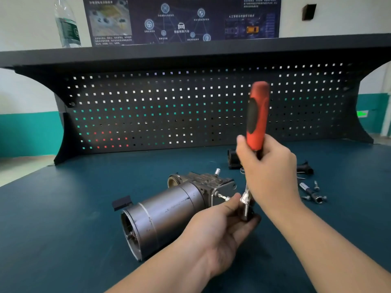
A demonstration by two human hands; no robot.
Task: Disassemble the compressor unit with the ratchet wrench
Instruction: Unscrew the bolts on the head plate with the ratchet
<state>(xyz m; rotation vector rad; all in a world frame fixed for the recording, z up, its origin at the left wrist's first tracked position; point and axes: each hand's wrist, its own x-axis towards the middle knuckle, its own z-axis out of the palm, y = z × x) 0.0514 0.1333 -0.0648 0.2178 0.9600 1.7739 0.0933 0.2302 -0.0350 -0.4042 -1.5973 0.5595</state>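
The right hand curls its fingers round the lower end of the red-and-black rubber-gripped handle of the ratchet wrench, which stands nearly upright, handle top blurred against the black perforated pegboard. The wrench's shiny metal head sits low, just beside the left hand, whose fingers and thumb curl round that head and the socket end, cupping it from below. A thin silver extension bit runs from there into the end plate of the grey cylindrical metal compressor unit, which lies on its side on the dark blue-green bench mat, open end toward the camera. To the right of the hands, loose silver screws and a socket piece lie on the mat, with small black plastic parts behind them. A clear plastic water bottle stands on the shelf above the pegboard.
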